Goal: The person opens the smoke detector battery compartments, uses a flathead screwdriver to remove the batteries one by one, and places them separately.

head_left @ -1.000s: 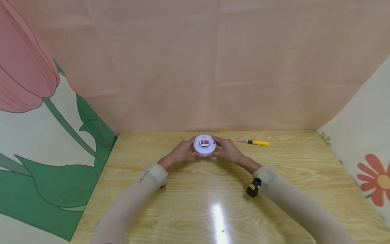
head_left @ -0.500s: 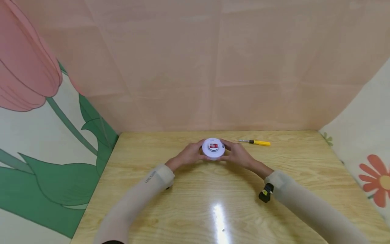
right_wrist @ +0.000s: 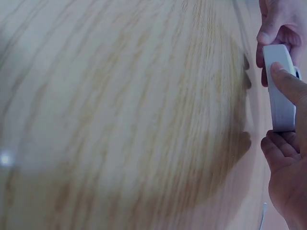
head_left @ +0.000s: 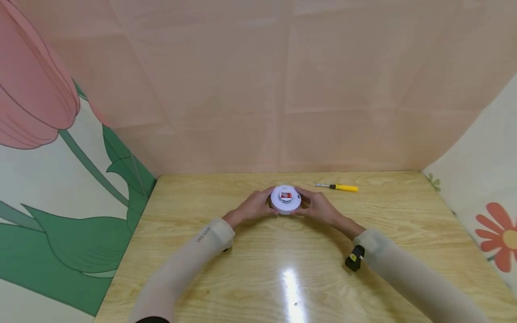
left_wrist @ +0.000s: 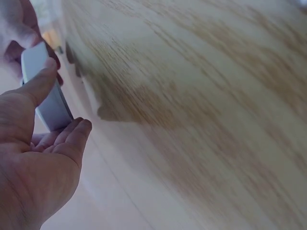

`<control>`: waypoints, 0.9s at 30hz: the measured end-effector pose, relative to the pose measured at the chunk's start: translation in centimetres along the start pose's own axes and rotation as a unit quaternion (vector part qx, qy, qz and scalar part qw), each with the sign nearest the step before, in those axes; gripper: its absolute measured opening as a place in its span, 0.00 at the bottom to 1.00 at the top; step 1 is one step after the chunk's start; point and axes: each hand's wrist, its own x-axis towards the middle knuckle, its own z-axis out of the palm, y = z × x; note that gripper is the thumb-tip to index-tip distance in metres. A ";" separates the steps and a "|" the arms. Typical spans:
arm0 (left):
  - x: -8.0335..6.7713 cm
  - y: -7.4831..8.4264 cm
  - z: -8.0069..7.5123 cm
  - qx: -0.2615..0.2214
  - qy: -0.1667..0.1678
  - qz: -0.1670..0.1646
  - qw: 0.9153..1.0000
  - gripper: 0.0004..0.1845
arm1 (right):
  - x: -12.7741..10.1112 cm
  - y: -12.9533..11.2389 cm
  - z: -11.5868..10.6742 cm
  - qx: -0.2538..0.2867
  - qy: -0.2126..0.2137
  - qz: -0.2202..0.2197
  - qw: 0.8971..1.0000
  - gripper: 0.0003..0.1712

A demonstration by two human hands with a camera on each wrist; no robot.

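Left grip (head_left: 255, 204) and right grip (head_left: 321, 207), both bare hands, held a white round device (head_left: 286, 208) between them, one at either side, fingers curled at its rim, thumbs pressed to the nearer edge. Creased pinkish-tan backdrop (head_left: 226, 89) filled the far side, broadest surface in view. Wood-grained bench (head_left: 258, 264) ran below it, with a bright streak of reflected light toward the near edge. Left panel (head_left: 24, 177) next: pale, printed with a big pink tulip and green leaves. Right panel (head_left: 501, 157) also pale, with a red flower low down. Left sleeve (head_left: 181, 264) and right sleeve (head_left: 412, 273) both light-coloured, coming in from the near edge; small dark lettering on the left one. Device sat well back on the bench side of the backdrop, roughly midway across, face up in the head view; both wrist views caught it edge-on, a thick pale slab with a thumb laid against its side. Hand shadows fell on the wood nearby; could not tell whether the underside met the bench. Screwdriver (head_left: 343, 188), yellow-handled, lay right of the device, near the right hand but apart, its tip pointing left. Black unit (head_left: 353, 259) hung at the right cuff. Smallest noted: red-and-white label (head_left: 286, 196) on the device's raised centre, print too small to read
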 end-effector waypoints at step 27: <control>0.3 -0.7 -0.4 -0.156 -0.027 0.027 0.987 0.29 | 0.2 0.0 -1.4 0.014 0.023 0.047 0.999 0.38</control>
